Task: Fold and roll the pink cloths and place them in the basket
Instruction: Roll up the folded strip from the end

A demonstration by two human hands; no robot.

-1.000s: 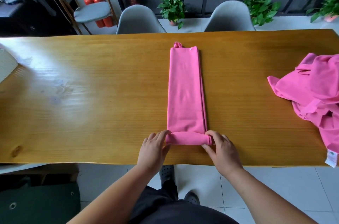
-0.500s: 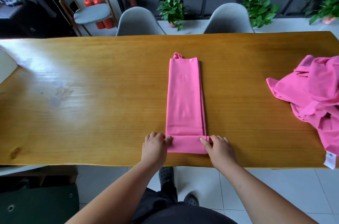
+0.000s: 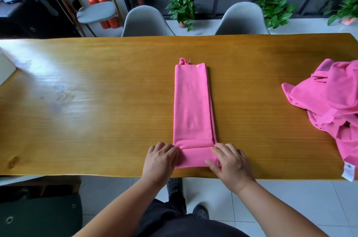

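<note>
I see the folded pink cloth point(image 3: 192, 105) lengthwise mid-table point(image 3: 96, 110), left hand point(image 3: 161, 161) and right hand point(image 3: 230, 165) pressed flat, fingers together, on its near-edge roll point(image 3: 195, 157); I judge even, tight pressure keeps it straight.

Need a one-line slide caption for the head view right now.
Both hands, left and right, press the near end of the folded pink strip on the table; unfolded cloths wait at right.
</note>
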